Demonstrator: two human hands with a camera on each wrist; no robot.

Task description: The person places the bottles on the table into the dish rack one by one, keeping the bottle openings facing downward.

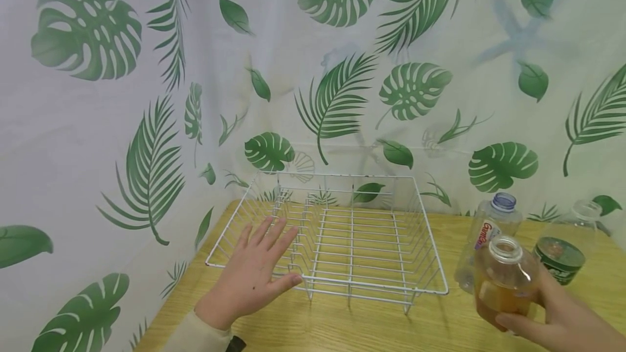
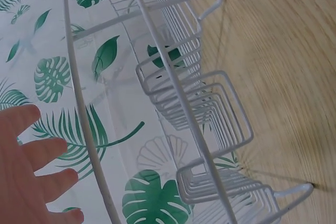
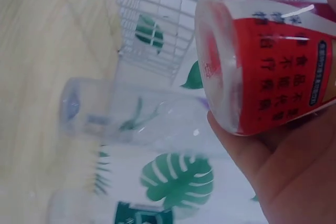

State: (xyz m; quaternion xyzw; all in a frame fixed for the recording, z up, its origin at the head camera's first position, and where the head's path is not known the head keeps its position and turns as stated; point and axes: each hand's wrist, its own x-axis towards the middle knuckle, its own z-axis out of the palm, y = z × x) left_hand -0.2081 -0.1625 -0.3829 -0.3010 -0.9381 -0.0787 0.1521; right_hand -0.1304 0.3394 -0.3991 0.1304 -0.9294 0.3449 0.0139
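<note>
My right hand grips an uncapped, clear plastic bottle near the table's right side; its wall looks amber in the head view. The right wrist view shows that bottle's red label with dark print and its clear base. A white wire dish rack stands at the middle of the table. Over its front left corner, my left hand is spread with straight fingers and holds nothing. In the left wrist view those fingers appear beside the rack's rim wire.
Behind the held bottle stands a tall clear bottle with a blue neck and a red and white label. To its right is a clear jar with a green label. A leaf-patterned white curtain hangs behind the wooden table.
</note>
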